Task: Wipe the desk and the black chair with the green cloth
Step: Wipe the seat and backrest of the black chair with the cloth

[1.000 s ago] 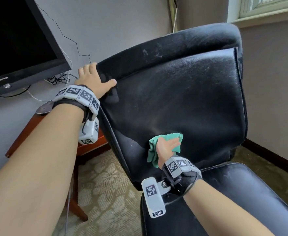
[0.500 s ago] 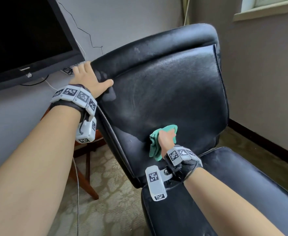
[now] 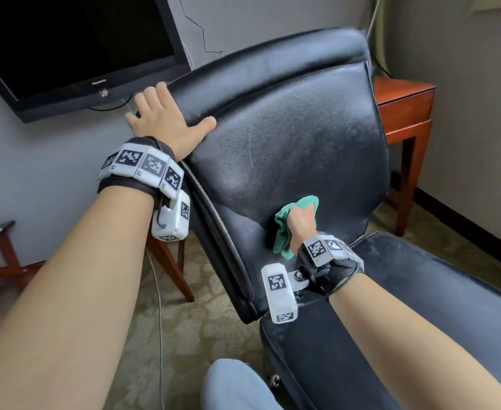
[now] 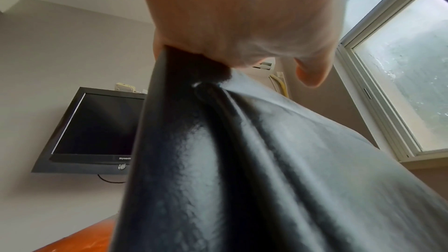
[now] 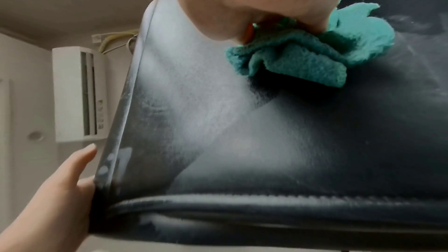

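Observation:
The black leather chair fills the middle of the head view, its backrest facing me and its seat at the lower right. My left hand grips the backrest's upper left edge, thumb on the front and fingers behind it; the left wrist view shows the same edge under my palm. My right hand holds the bunched green cloth against the lower backrest. In the right wrist view the green cloth is pressed on the leather under my fingers. A wooden desk stands behind the chair at the right.
A black television hangs on the wall at the upper left, with cables below it. Wooden legs stand left of the chair on patterned carpet. A white wall unit shows in the right wrist view. A window is at the right.
The chair has turned, its backrest swinging left towards the television, which uncovers the wooden desk at the right. Both hands keep their holds; the cloth stays low on the backrest.

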